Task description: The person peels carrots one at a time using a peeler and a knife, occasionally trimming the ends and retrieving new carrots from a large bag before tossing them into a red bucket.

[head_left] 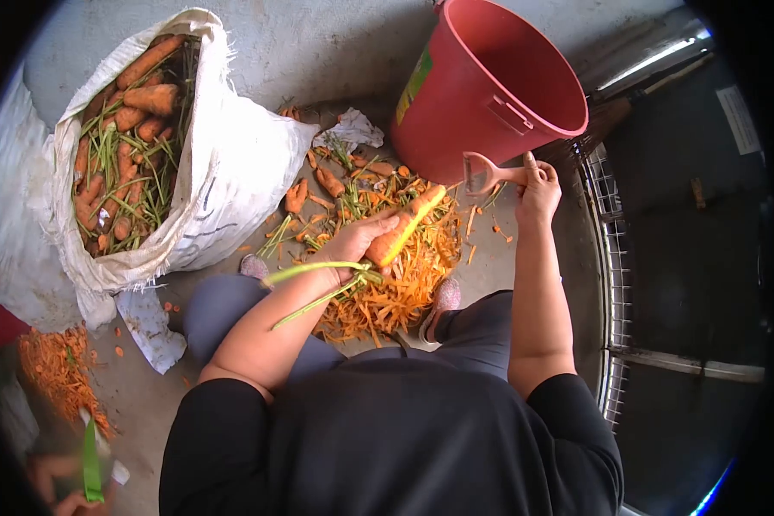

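Observation:
My left hand (357,245) is wrapped round a large carrot (407,226), its green stalks trailing back over my wrist and its tip pointing up and right. A bright yellow-orange strip along the carrot's side is peeled; the rest keeps darker skin. In my right hand (538,189) is the handle of a pinkish Y-shaped peeler (483,175), held just right of the carrot's tip and apart from it. Beneath the carrot, a heap of orange peelings (396,301) covers the floor between my feet.
A white woven sack (232,172) full of carrots with stalks stands at the left. A tall red bucket (456,112) stands ahead. Trimmed carrot ends and greens lie before it. Dark panels with wire mesh (617,284) line my right. Another person's hand (77,503) holds something green at lower left.

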A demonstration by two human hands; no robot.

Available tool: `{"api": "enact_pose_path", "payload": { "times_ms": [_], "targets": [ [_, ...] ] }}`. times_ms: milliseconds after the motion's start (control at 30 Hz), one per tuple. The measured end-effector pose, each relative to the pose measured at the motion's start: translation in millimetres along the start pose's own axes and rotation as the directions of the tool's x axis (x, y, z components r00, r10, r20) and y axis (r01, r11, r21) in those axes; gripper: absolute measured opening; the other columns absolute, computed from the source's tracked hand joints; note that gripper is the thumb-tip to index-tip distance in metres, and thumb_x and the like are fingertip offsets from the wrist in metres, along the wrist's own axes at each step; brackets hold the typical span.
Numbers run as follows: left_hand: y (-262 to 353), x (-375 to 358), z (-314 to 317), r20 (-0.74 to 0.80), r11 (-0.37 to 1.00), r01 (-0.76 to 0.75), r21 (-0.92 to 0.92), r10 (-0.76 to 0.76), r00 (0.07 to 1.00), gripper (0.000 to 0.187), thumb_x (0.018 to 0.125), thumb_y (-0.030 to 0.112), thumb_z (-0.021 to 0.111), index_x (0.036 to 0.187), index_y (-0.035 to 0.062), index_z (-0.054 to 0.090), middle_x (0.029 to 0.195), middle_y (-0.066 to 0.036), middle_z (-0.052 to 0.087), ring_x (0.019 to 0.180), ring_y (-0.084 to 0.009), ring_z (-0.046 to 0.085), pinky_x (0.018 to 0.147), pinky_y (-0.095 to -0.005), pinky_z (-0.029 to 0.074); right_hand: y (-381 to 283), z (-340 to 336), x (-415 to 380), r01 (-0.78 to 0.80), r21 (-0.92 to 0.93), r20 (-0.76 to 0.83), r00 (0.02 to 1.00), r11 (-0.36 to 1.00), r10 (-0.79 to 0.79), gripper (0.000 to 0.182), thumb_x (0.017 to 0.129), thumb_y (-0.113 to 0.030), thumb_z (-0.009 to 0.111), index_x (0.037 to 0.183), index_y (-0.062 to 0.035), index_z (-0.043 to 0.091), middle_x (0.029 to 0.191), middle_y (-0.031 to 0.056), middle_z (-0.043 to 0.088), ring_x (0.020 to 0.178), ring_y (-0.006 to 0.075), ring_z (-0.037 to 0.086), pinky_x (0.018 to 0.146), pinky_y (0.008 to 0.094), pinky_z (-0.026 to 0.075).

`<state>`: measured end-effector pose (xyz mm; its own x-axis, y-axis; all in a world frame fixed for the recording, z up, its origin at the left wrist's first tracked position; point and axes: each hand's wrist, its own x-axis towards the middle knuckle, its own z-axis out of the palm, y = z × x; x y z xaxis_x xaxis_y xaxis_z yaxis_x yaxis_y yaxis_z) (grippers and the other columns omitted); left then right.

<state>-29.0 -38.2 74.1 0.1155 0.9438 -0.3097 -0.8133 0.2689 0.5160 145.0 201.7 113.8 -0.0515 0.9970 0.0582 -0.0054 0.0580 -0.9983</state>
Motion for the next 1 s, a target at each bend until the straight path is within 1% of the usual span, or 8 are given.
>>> {"api": "enact_pose_path", "payload": {
  "times_ms": [67,200,400,533,667,867,900,1000],
  "targets": [
    [-11.1,11.5,-17.7,0.052,0.996,0.041,-0.076,-0.038,0.998,0.039,0.090,0.028,0.042,0.117,-0.0003,0.039,0.078,-0.012,0.054,0.061,-0.0192,0.055,0.043,-0.0282,0.046,-14.9,18.2,-37.8,-0.106,0.165,0.185,0.980,0.981,0.075,0.016,0.074,-0.008,0.068,0.069,-0.0040,0.054,0.060,-0.0006,0.053,0.050,0.0062,0.045,0.041,0.0198,0.035],
    [-17.0,13.4,-19.8,0.018,0.998,-0.011,0.067,0.010,1.000,0.037,0.091,0.031,0.040,0.109,-0.0008,0.046,0.076,-0.012,0.055,0.058,-0.0186,0.056,0.044,-0.0279,0.047,-10.5,51.2,-119.1,0.083,-0.160,0.380,0.925,0.984,-0.016,0.017,0.073,-0.011,0.068,0.066,-0.0043,0.054,0.056,-0.0022,0.050,0.051,0.0031,0.041,0.045,0.0183,0.034],
    [-27.0,15.5,-35.5,0.048,0.985,0.121,-0.121,-0.116,0.992,0.036,0.091,0.033,0.038,0.113,0.0044,0.043,0.083,-0.014,0.054,0.067,-0.0210,0.053,0.048,-0.0296,0.045,36.7,-0.2,-3.4,0.192,-0.382,-0.102,0.963,0.904,-0.248,0.022,0.069,-0.012,0.072,0.062,-0.0009,0.054,0.054,0.0006,0.050,0.050,0.0072,0.044,0.045,0.0219,0.037],
    [-20.3,14.7,-30.9,0.049,0.990,0.114,-0.088,-0.110,0.993,0.039,0.090,0.035,0.038,0.114,0.0050,0.041,0.083,-0.012,0.052,0.069,-0.0194,0.052,0.049,-0.0278,0.045,16.2,-7.1,-20.6,0.024,0.048,-0.021,0.999,0.999,-0.023,0.022,0.071,-0.012,0.072,0.068,-0.0037,0.052,0.055,-0.0009,0.050,0.046,0.0059,0.043,0.040,0.0204,0.033],
    [-30.3,24.0,-39.7,0.145,0.983,0.150,-0.108,-0.133,0.980,0.041,0.088,0.036,0.041,0.113,0.0046,0.045,0.083,-0.013,0.054,0.066,-0.0197,0.054,0.047,-0.0279,0.045,-0.7,39.7,-106.3,-0.066,0.048,0.237,0.970,0.997,0.053,0.019,0.072,-0.009,0.071,0.068,-0.0036,0.053,0.054,-0.0024,0.049,0.047,0.0045,0.042,0.040,0.0189,0.032],
    [-36.8,26.5,-48.0,0.230,0.983,0.051,-0.178,-0.009,0.973,0.039,0.089,0.021,0.031,0.111,-0.0054,0.048,0.086,-0.017,0.060,0.065,-0.0242,0.062,0.049,-0.0325,0.052,13.3,47.0,-106.8,0.194,-0.583,0.422,0.902,0.789,0.090,0.027,0.078,-0.022,0.066,0.068,0.0014,0.060,0.054,0.0041,0.056,0.049,0.0080,0.051,0.045,0.0242,0.041],
    [-33.8,23.8,-40.7,0.051,0.991,0.028,-0.131,-0.021,0.998,0.039,0.091,0.023,0.030,0.112,-0.0058,0.046,0.085,-0.017,0.060,0.063,-0.0222,0.062,0.049,-0.0347,0.053,0.7,52.4,-114.7,0.235,-0.647,0.399,0.915,0.725,0.059,0.033,0.078,-0.028,0.065,0.066,0.0027,0.061,0.049,0.0081,0.055,0.047,0.0112,0.053,0.047,0.0273,0.042],
    [-28.4,25.9,-42.3,0.259,0.928,0.191,-0.319,-0.109,0.960,0.042,0.093,0.027,0.029,0.113,-0.0058,0.044,0.087,-0.016,0.060,0.064,-0.0207,0.062,0.052,-0.0344,0.054,-10.9,59.6,-132.2,0.331,-0.653,0.447,0.895,0.682,-0.006,0.047,0.069,-0.042,0.069,0.058,0.0020,0.058,0.053,0.0140,0.056,0.050,0.0239,0.058,0.051,0.0339,0.045]
  ]
}}
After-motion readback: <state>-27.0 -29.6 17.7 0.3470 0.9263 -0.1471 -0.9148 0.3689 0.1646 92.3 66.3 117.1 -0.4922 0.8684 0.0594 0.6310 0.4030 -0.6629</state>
